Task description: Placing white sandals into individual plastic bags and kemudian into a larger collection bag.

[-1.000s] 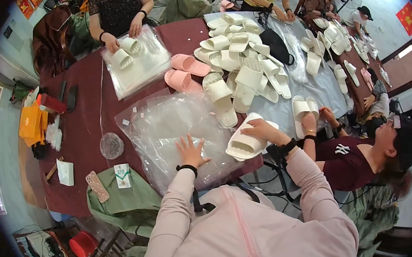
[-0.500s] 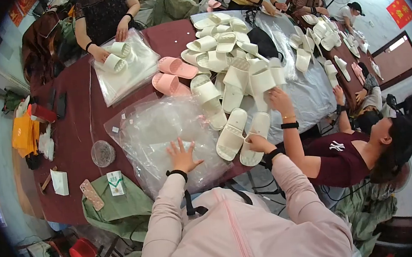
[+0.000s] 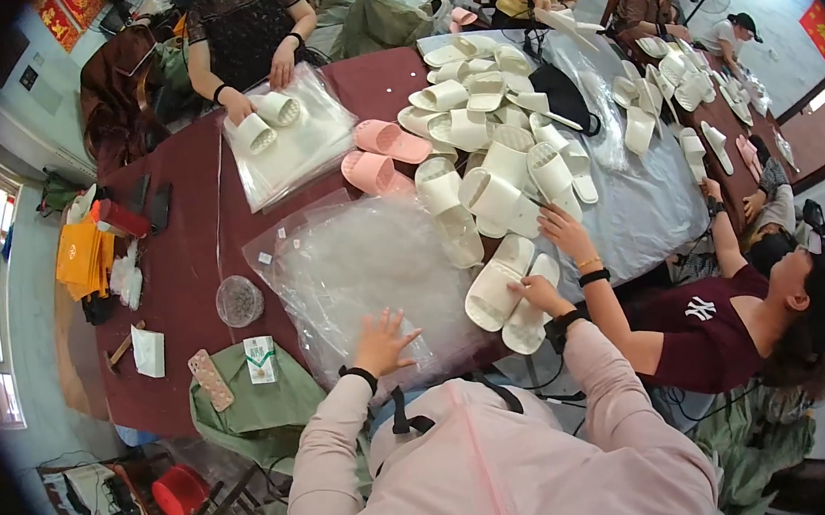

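Observation:
My left hand point(image 3: 385, 345) lies with spread fingers on a stack of clear plastic bags point(image 3: 352, 254). My right hand point(image 3: 540, 296) is closed on a white slide slipper point(image 3: 524, 326) at the table's near side. Right against it, partly overlapping, lies a second white slipper point(image 3: 498, 279), sole side down as far as I can see. Beyond them spreads a heap of white slippers point(image 3: 500, 183), with a pink pair point(image 3: 386, 150) at its left edge. A co-worker's hand point(image 3: 567, 228) on my right reaches to the heap's near edge.
Across the table a person's hand point(image 3: 238, 107) touches a white pair on more clear bags point(image 3: 292, 160). To the left are a round clear tub point(image 3: 239, 301), a tissue pack point(image 3: 149, 351), a hammer point(image 3: 123, 350), a phone case point(image 3: 210, 379) and a small carton point(image 3: 260, 360) on green cloth.
The view has shifted, moving the scene rightward. My right hand has brought its slipper close against the other one. The co-worker's white slipper has been lowered onto the heap.

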`<state>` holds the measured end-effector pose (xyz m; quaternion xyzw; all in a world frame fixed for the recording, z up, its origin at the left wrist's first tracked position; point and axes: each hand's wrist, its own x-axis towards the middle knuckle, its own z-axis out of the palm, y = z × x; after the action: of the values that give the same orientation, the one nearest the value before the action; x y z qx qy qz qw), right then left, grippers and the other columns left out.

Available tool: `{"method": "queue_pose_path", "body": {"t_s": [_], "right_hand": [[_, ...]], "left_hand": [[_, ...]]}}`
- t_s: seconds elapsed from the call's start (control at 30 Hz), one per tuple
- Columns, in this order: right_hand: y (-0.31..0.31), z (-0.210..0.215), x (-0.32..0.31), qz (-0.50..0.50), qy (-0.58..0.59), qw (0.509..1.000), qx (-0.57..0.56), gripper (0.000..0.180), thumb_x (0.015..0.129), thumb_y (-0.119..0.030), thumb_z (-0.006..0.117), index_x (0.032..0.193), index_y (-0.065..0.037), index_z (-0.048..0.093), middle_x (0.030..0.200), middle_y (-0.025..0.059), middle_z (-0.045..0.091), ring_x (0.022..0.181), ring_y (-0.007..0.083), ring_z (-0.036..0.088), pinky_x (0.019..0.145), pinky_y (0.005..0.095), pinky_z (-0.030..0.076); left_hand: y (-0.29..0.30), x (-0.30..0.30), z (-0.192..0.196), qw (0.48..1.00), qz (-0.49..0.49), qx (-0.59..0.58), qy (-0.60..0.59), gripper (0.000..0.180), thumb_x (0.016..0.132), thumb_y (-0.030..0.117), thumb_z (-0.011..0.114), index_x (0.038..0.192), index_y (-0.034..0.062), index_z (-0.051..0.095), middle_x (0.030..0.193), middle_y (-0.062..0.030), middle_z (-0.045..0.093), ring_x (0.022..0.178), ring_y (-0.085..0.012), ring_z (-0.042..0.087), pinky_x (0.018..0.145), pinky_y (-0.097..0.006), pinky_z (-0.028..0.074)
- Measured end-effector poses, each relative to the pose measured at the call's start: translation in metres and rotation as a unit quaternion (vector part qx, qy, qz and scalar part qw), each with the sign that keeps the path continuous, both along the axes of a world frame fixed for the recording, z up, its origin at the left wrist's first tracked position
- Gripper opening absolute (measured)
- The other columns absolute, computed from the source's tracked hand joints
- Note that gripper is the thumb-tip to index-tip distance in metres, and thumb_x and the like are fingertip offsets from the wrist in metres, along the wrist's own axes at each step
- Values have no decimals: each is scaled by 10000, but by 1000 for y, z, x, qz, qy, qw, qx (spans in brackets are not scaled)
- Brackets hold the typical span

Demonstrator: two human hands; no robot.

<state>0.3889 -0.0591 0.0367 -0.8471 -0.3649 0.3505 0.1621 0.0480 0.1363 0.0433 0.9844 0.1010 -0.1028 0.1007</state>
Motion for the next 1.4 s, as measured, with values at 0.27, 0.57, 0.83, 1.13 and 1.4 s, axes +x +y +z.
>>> {"method": "queue_pose_path", "body": {"t_s": [0.27,0.57,0.83,1.13,1.4], "right_hand": [[6,125,-51,-191,309,930,47,465,826,-437,628,917,18,648,744,27,607,634,96,549,578,243,435],[9,118,-72,-197,333,922,-15,393,819,-338,645,933,38,650,849,82,645,679,160,607,601,296,488],[-3,103,-76,-256,326,909,39,408,820,-342,645,911,56,647,815,90,645,656,162,603,605,292,480],[17,82,-81,-333,249,895,163,401,836,-347,630,834,54,638,718,65,620,594,115,557,533,260,440],[20,95,-81,-278,210,927,138,400,810,-364,640,725,27,632,655,54,604,549,124,531,515,284,419]], "left_hand": [[-3,10,-23,996,86,16,2,664,722,483,664,1319,310,429,1439,-116,265,1315,-386,224,1007,-590,232],[8,33,-27,985,173,-15,-6,442,855,373,537,1282,268,485,1432,-147,273,1309,-414,220,1020,-592,203],[13,50,-10,963,141,-157,-166,366,917,233,425,1262,128,492,1336,-186,399,1215,-370,393,987,-514,303],[5,68,31,967,109,-219,-67,391,916,201,416,1269,36,436,1169,-184,556,1046,-340,542,885,-443,411],[3,60,5,981,94,-153,-69,521,834,80,436,1348,97,352,1268,-144,502,1005,-302,575,824,-432,450]]}}
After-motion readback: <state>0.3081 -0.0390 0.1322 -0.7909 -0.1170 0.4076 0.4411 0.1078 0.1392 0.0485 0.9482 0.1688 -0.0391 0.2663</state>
